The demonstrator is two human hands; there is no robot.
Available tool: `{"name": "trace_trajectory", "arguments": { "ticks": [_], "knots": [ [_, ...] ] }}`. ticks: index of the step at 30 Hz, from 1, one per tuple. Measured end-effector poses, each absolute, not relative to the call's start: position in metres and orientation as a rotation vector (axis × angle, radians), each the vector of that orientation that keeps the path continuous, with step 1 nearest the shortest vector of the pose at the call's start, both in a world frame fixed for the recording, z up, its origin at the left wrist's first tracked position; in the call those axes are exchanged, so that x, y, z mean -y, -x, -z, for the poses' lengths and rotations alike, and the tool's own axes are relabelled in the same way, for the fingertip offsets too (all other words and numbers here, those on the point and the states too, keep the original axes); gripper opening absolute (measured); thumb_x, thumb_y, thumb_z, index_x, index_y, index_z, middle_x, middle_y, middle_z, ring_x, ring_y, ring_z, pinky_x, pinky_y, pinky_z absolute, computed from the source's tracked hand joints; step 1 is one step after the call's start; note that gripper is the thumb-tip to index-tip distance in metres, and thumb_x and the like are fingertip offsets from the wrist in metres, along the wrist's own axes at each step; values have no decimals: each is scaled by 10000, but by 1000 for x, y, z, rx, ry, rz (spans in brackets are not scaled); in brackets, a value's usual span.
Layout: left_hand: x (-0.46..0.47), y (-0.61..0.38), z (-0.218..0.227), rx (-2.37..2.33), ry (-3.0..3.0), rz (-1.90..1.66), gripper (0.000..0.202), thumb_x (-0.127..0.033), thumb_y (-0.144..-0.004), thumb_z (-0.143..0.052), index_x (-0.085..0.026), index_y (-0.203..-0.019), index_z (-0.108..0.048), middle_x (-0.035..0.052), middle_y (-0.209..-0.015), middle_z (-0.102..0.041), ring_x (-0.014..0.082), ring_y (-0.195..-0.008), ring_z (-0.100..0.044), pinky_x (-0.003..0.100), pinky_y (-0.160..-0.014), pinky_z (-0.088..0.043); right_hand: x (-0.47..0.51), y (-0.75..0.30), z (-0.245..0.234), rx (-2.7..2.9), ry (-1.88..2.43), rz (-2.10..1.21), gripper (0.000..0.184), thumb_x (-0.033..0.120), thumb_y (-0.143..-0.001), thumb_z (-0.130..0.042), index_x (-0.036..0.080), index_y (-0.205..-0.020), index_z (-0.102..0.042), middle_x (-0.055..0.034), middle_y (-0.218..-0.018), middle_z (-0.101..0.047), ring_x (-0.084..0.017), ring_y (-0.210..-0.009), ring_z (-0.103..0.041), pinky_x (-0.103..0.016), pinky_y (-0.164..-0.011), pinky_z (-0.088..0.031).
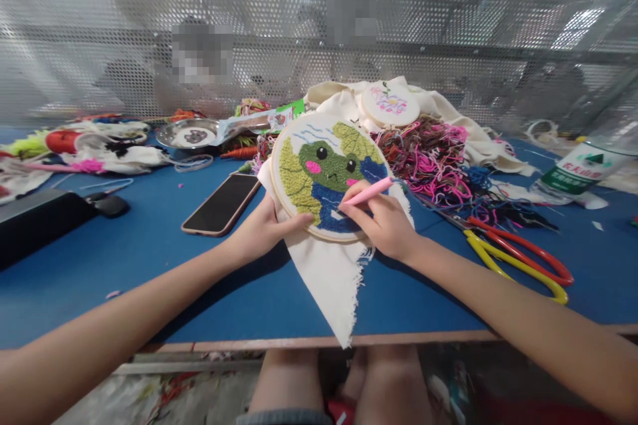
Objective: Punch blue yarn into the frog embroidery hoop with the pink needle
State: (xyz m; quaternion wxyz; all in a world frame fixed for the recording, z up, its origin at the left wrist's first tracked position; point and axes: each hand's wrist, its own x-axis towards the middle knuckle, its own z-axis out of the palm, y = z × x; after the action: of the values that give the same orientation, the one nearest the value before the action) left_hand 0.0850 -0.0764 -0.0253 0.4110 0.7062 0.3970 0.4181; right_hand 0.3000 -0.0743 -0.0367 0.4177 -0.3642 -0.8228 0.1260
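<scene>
A round embroidery hoop [319, 236] is tilted up above the table, its white cloth worked with a green frog, yellow-green leaves and blue water. My left hand [269, 226] grips the hoop at its lower left, thumb on the front and the other fingers hidden behind. In my right hand [386, 222] is a pink punch needle pen [369, 192], pinched near its tip over the blue part of the picture. Blue yarn shows at the pen's upper end. A frayed corner of the white cloth [329, 279] hangs below the hoop towards the table edge.
Left of the hoop lies a phone [222, 204], with a black case [34, 222] farther left. Scissors [518, 252] with red and yellow handles lie at right, near a plastic bottle [581, 169]. Behind are a yarn heap [433, 159], another hoop [389, 106], a metal bowl [164, 136] and a perforated screen [279, 33].
</scene>
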Motion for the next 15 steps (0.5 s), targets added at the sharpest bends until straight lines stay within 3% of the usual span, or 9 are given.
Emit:
{"name": "trace_trajectory", "arguments": {
  "ticks": [15],
  "knots": [
    [73,-84,28,-983,-1699,-1020,469,-321,-735,-683,-155,-1148,-535,106,-1317,-536,277,-1161,-531,416,-1019,-417,77,-306,35,1921,871,-498,124,298,-911,-438,199,-849,-480,-39,-875,-545,-169,-818,-594,-322,-745,-467]
  ]
}}
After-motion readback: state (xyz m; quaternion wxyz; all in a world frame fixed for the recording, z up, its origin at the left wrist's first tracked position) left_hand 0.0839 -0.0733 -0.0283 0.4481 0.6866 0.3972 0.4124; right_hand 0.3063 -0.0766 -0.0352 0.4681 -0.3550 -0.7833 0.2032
